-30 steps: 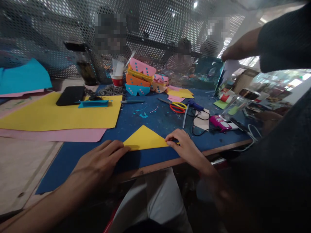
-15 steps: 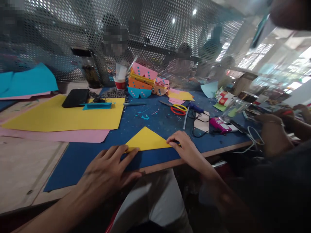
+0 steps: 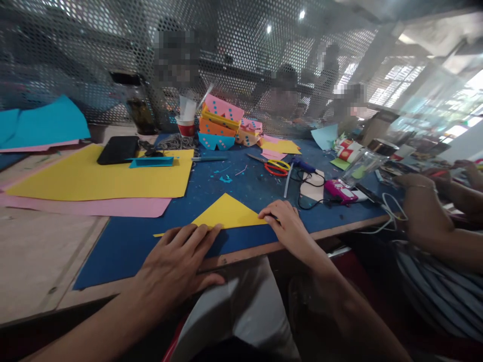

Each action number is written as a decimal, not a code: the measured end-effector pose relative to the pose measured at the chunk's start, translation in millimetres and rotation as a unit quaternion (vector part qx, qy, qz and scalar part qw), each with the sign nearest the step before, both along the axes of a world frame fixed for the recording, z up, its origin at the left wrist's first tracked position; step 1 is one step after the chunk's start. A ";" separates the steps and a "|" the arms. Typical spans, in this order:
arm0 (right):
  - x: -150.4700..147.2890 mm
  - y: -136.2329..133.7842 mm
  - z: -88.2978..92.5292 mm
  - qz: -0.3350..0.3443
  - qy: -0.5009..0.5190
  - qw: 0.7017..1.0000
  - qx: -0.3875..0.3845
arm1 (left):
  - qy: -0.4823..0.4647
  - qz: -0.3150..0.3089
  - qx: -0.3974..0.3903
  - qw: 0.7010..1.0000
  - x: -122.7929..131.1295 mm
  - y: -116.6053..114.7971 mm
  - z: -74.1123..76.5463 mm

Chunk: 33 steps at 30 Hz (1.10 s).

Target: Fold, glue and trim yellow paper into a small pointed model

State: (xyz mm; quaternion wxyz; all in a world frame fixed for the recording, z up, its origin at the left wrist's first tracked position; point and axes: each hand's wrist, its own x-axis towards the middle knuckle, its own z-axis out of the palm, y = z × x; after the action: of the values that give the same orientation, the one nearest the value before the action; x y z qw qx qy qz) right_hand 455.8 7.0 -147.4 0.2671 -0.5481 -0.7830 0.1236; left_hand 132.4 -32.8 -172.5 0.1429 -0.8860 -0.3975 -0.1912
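A sheet of yellow paper (image 3: 228, 213), folded into a triangle, lies on the blue mat near the table's front edge, its peak facing away from me. My left hand (image 3: 177, 256) rests on its lower left edge with fingers stretched out and thumb apart, pressing rather than gripping. A thin yellow tip pokes out left of those fingers. At the opposite corner, my right hand (image 3: 283, 221) has thumb and fingertips closed on the paper; part of that corner is hidden beneath the hand.
Scissors (image 3: 277, 167), a glue gun (image 3: 304, 165) with its cord and a magenta device (image 3: 341, 192) lie beyond my right hand. Large yellow sheets (image 3: 113, 183) with a black phone (image 3: 118, 150) are at left. Folded paper pieces (image 3: 217, 142) stand behind. A co-worker's arm (image 3: 426, 211) is at right.
My left hand's fingers have slid right along the paper's lower edge and flattened, exposing the left tip. My right hand stays at its corner. The co-worker at right has leaned back.
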 end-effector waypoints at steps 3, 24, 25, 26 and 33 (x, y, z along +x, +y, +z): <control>-7.3 -11.0 0.6 -0.019 -0.035 0.997 0.061 | 0.006 -0.004 0.003 1.000 2.4 -1.0 -1.2; -54.0 -47.5 -11.1 0.095 -0.064 0.985 0.126 | 0.052 0.001 0.032 0.998 5.3 -2.6 2.7; -50.6 -47.8 -11.0 0.087 -0.062 0.986 0.128 | 0.051 0.004 0.031 0.998 4.1 -2.7 1.8; -47.0 -47.9 -11.1 0.080 -0.061 0.986 0.132 | 0.048 0.006 0.030 0.998 2.9 -2.8 1.0; -20.3 -47.5 -15.0 0.040 -0.049 0.981 0.184 | 0.018 0.006 0.001 1.000 -2.8 -4.0 -2.5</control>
State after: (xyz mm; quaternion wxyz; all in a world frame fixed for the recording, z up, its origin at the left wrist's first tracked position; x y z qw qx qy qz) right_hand 435.5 -40.5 -162.5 0.3198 -0.4628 -0.8259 -0.0391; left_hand 129.6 -36.7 -175.0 0.1518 -0.8871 -0.3996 -0.1743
